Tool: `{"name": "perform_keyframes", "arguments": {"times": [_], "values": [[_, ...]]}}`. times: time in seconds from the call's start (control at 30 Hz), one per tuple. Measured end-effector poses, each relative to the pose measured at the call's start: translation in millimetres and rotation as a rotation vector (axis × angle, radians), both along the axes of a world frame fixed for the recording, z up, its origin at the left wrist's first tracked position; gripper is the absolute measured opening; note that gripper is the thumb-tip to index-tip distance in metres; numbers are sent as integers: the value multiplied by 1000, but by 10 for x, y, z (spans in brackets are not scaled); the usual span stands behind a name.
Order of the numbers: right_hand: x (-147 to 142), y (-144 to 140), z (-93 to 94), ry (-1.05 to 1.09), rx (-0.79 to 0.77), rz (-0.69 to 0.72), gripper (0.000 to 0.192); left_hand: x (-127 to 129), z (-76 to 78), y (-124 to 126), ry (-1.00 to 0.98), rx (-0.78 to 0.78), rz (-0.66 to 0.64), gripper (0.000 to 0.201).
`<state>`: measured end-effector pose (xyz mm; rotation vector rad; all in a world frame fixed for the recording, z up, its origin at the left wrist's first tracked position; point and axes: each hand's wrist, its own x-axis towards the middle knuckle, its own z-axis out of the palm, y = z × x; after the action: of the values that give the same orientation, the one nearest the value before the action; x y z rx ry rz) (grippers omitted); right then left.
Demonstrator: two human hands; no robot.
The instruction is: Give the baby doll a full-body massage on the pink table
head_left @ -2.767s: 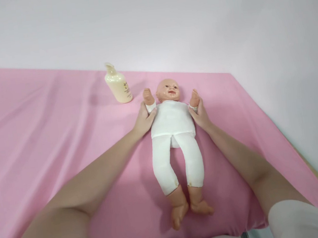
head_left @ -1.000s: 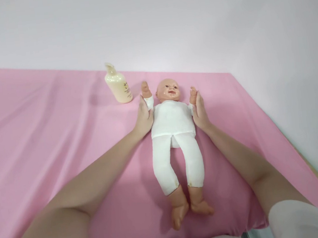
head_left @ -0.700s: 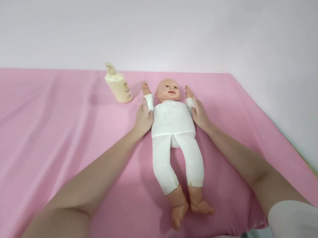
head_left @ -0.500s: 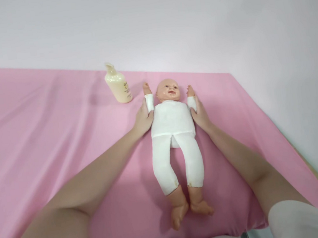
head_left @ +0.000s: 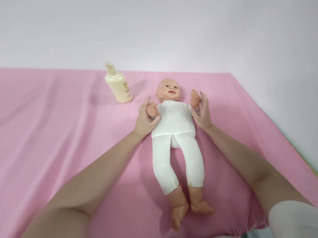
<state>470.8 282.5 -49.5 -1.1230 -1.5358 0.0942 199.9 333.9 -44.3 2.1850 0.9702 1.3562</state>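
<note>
A baby doll [head_left: 172, 119] in a white top and white trousers lies on its back, head away from me and bare feet towards me. My left hand [head_left: 144, 120] is curled round the doll's arm on the left, with the doll's small hand showing between my thumb and fingers. On the other side, my right hand [head_left: 202, 111] holds the doll's other arm, thumb on the inner side and fingers behind the doll's raised hand. Both of the doll's forearms point up from the cloth, mostly hidden behind their own hands and mine.
A cream pump bottle [head_left: 119, 87] stands on the pink cloth [head_left: 93, 150], left of the doll's head. The cloth has folds on the left and ends along a far edge and a right edge. Beyond lies a pale plain surface [head_left: 147, 24].
The doll's arms were stretched up beside its head; now both are bent, their hands lower and nearer its shoulders. My fingers have spread a little round them. The bottle has not moved.
</note>
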Motion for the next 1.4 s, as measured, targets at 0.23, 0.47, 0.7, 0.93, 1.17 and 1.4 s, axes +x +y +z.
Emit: {"name": "perform_keyframes", "arguments": {"times": [0.23,0.47,0.7,0.93,1.17,1.4], "values": [[5,-83,-16,-67,-24,104,50,-18,167,-112,133,141,-144,27],[-10,25,-53,-81,-107,107,63,-13,-5,7,94,42,-46,60],[9,91,-43,-110,-154,60,68,-4,-93,115,26,-32,2,85],[128,221,-276,-70,-265,16,76,-28,-194,235,29,-92,15,90],[121,196,-221,-22,-274,50,75,15,-153,246,-20,-90,-8,70],[69,94,-77,107,-340,18,74,-3,-34,123,-45,-113,-34,60]]}}
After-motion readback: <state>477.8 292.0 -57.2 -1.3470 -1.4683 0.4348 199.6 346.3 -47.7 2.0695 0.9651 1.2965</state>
